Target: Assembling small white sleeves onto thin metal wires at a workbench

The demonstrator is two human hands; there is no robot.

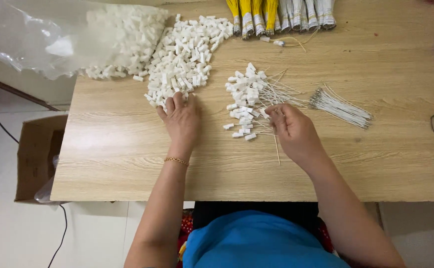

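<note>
On the table (pixel 326 164), in the head view, your left hand (pixel 181 119) lies flat and open, fingertips touching the near edge of the white block pile (pixel 182 59), which stretches away from you. Your right hand (pixel 294 130) pinches thin wires (pixel 276 144) beside the assembled wire pieces (pixel 246 99), palm down, wires running toward you

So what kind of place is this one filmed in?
Probably a home or small workshop set up for hand assembly: a wooden table holds a heap of small white blocks, thin wires and tassel bundles, with a cardboard box on the floor.
</note>
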